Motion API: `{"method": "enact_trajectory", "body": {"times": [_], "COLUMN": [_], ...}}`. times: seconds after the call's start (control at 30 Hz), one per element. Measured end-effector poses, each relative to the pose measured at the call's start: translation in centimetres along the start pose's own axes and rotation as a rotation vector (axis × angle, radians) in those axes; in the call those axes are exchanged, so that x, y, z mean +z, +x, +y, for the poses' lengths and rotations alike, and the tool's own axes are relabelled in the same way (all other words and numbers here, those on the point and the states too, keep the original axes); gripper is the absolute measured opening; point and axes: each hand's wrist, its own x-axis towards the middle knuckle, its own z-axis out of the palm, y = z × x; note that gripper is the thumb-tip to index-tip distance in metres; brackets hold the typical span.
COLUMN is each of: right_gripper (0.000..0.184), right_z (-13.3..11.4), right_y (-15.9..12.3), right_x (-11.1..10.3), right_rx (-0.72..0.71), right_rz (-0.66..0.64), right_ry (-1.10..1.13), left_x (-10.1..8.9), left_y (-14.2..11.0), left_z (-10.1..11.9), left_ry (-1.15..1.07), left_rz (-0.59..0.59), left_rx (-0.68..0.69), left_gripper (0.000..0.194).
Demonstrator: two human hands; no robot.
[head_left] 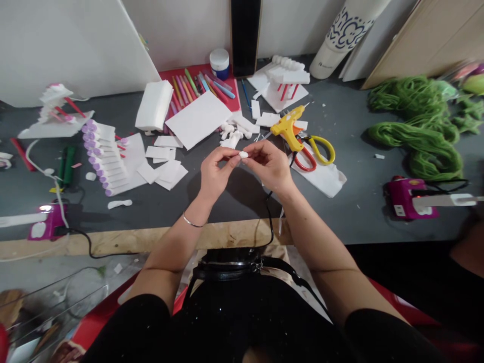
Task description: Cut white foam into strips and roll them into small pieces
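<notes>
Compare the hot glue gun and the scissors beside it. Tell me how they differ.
The hot glue gun has a solid yellow body, while the scissors have one red and one yellow finger loop. The hot glue gun lies over the scissors' blade end, hiding most of it, while the scissors' loops stay exposed. A black cord runs down from near the hot glue gun; the scissors have none. Both lie just beyond the right hand and show yellow.
</notes>
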Motion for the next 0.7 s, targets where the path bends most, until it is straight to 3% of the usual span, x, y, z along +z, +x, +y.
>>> {"method": "enact_trajectory", "body": {"times": [0.17, 0.27, 0.5, 0.7], "right_gripper": [0.030, 0.030, 0.039, 0.041], "right_z": [0.05, 0.03, -0.36, -0.15], "right_y": [-0.15, -0.11, 0.22, 0.25], "right_x": [0.62, 0.87, 0.93, 0.97], "right_rx": [0.083, 0.126, 0.178, 0.189], "right_rz": [0.043, 0.046, 0.060, 0.078], "right_ry": [0.067, 0.111, 0.124, 0.143], "left_x": [0.31, 0.57, 0.76, 0.55], "left_y": [-0.39, -0.65, -0.90, -0.92], "left_z": [0.33, 0.04, -0.48, 0.18], "left_ry": [0.205, 0.304, 0.475, 0.438], "left_rz": [0.112, 0.165, 0.162, 0.118], "left_rx": [0.290, 0.393, 0.490, 0.443], "left_gripper": [0.008, 0.007, 0.014, 0.013]}}
